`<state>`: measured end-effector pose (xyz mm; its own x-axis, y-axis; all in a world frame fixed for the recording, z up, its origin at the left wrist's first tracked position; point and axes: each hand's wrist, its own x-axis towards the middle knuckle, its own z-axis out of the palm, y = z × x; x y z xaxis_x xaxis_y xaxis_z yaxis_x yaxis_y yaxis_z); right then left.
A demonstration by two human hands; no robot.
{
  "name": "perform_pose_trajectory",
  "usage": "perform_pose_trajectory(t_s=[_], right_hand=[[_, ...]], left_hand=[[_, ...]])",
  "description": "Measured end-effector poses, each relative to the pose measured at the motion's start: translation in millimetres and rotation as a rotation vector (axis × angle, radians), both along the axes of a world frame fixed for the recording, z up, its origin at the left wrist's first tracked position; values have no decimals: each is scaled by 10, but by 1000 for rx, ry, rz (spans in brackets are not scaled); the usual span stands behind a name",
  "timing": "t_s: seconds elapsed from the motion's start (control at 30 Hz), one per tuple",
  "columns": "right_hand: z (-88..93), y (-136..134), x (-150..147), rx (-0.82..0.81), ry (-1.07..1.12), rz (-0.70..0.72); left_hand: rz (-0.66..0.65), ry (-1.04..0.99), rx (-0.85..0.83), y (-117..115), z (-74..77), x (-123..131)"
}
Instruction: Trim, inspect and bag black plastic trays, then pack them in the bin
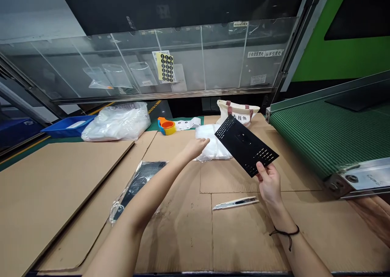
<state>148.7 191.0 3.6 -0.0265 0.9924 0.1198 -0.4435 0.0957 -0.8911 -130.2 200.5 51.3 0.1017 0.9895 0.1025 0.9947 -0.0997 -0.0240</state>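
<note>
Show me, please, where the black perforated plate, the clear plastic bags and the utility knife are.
Black perforated plate [245, 147], head view: middle of its face.
Clear plastic bags [215, 150], head view: upper surface.
Utility knife [236, 203], head view: middle of its body.

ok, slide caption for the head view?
Right hand holding a black slotted plate, left hand at the clear plastic bags.

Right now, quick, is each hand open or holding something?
Left hand: fingers curled at the clear plastic bags; grip can't be told.
Right hand: closed, holding the black slotted plate.
</note>
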Motion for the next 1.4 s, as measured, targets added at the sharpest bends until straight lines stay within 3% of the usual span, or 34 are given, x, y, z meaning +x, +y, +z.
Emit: perform_pose_trajectory(t_s=[0.3, 0.5, 0.73, 1.0, 1.23, 1.4], right_hand=[[-85, -2, -4, 77, -214, -45], [-57, -88, -55, 131, -309, -35], [-145, -168, -115, 212, -392, 74], [-176, -252, -146, 298, -603, 36], [-112, -275, -177, 323, -673, 8], [-97, -277, -181, 250, -615, 24]], left_hand=[[-41, 60, -48, -26, -113, 19], [42, -27, -31, -7, -176, 12], [168, -255, -49, 103, -300, 35], [310, -641, 3, 109, -347, -5], [509, -1086, 256, 203, -324, -81], [592, -1143, 325, 232, -328, -13]])
